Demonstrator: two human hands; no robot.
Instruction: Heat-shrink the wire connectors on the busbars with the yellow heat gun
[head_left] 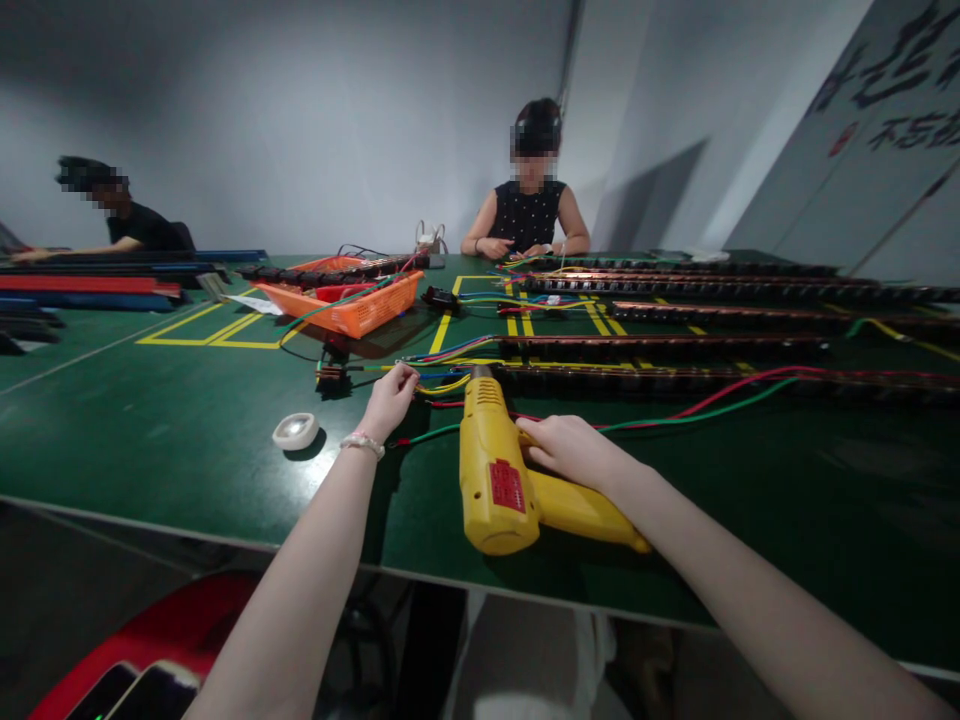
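My right hand (pixel 574 452) is closed on a yellow heat gun (pixel 487 470) with a red label; its fingers go partly out of sight behind the gun. The nozzle points away from me, at colored wires (pixel 450 383) coming out of a long dark strip (pixel 637 380). My left hand (pixel 391 398) pinches the ends of these wires left of the nozzle. Below lie a red wire and a green wire (pixel 431 434) with a terminal at its end. A small dark connector block (pixel 330 376) is left of my left hand.
A roll of white tape (pixel 295 431) lies at the left. Behind it stands an orange basket (pixel 360 312) with wired strips across it. More long strips (pixel 697 285) fill the right side. One person (pixel 532 215) sits opposite, another (pixel 142 225) at far left. The table edge (pixel 225 535) is near me.
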